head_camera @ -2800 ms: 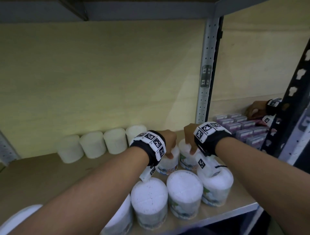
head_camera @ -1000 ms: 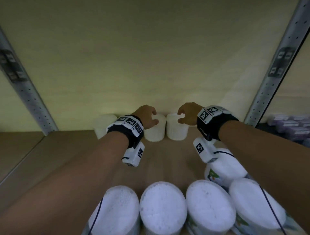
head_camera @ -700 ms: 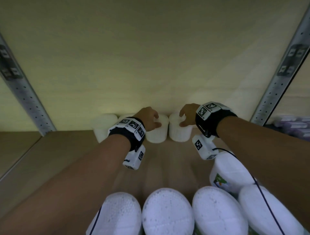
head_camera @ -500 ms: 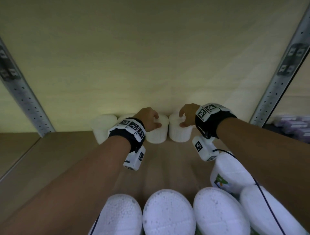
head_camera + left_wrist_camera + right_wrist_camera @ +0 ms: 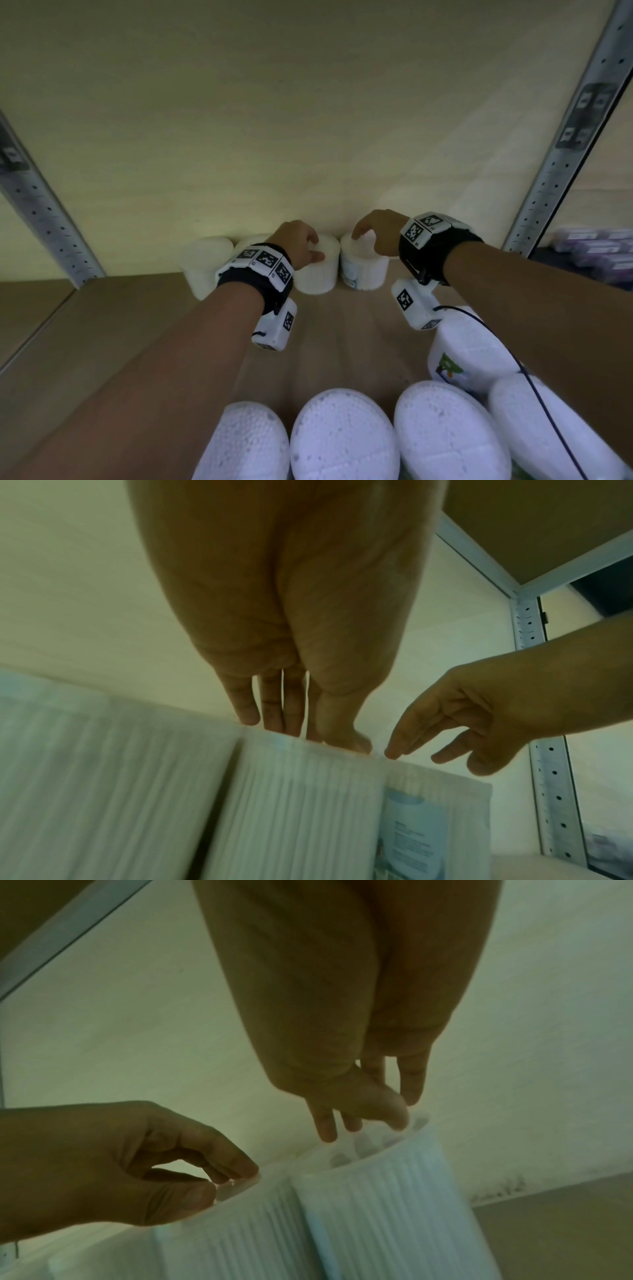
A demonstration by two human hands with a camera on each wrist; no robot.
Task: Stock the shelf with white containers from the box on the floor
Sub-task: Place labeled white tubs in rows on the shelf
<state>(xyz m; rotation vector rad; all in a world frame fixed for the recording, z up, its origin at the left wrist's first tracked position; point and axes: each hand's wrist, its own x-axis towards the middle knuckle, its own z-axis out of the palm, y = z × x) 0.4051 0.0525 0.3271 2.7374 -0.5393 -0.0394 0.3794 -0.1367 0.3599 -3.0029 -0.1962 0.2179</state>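
Hands [image 5: 298, 241] deeper now; on rear containers [image 5: 317, 275]

Nothing can be read: the blue label [image 5: 411, 840] on a white container [image 5: 462, 804], lower right, seems printed but is too blurred.

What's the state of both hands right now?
Left hand: holding the plain container by its top.
Right hand: open, fingertips touching the labelled container.

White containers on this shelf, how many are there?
9. Back wall: far-left container, second container behind the left wrist, third container under left hand, fourth container under right hand. Front edge: four front containers. Behind them, right: labelled container. Arms may hide others.
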